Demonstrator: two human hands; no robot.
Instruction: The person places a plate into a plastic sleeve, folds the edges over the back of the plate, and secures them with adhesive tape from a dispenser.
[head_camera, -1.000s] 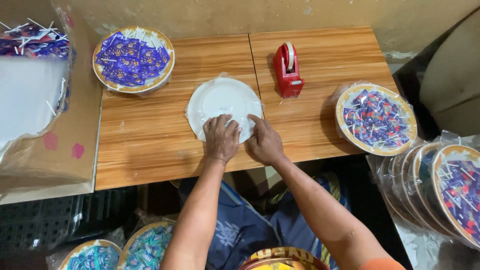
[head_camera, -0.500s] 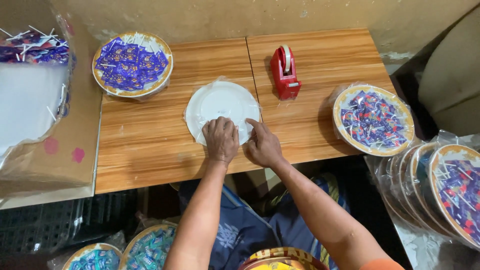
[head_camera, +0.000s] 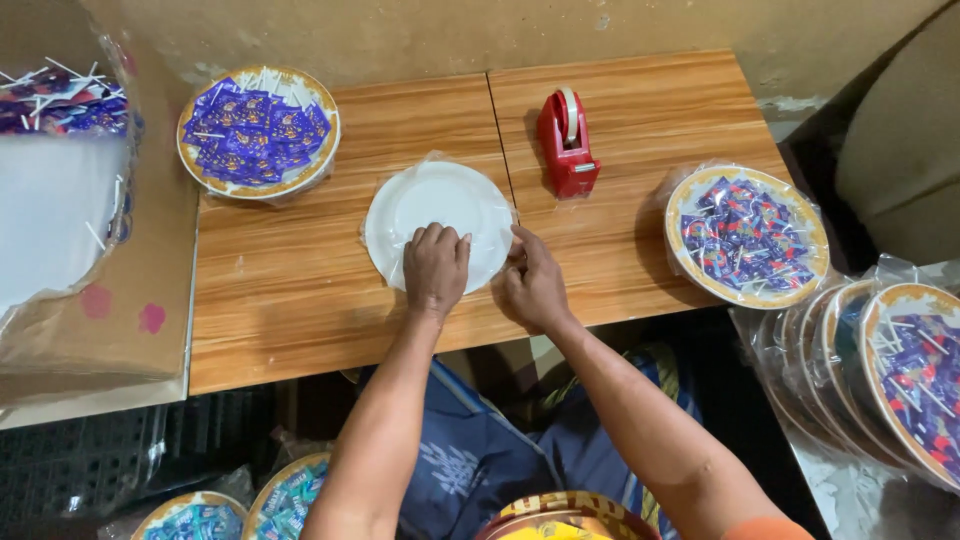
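A white round plate (head_camera: 435, 205), face down and covered in clear plastic wrap, lies in the middle of the wooden table (head_camera: 300, 290). My left hand (head_camera: 435, 268) presses on its near edge with the fingers curled over the wrap. Beside it, my right hand (head_camera: 533, 282) touches the plate's right near rim, fingers pinching at the plastic. A red tape dispenser (head_camera: 566, 143) stands just beyond and to the right of the plate.
A wrapped plate of purple sachets (head_camera: 258, 133) sits at the far left of the table, another wrapped plate (head_camera: 746, 235) at the right edge. Several wrapped plates (head_camera: 880, 370) lean in a stack at right. A plastic bag (head_camera: 50, 190) lies on cardboard at left.
Both hands stay on the plate's near edge; my right hand has shifted slightly along the rim. The view has drifted a little.
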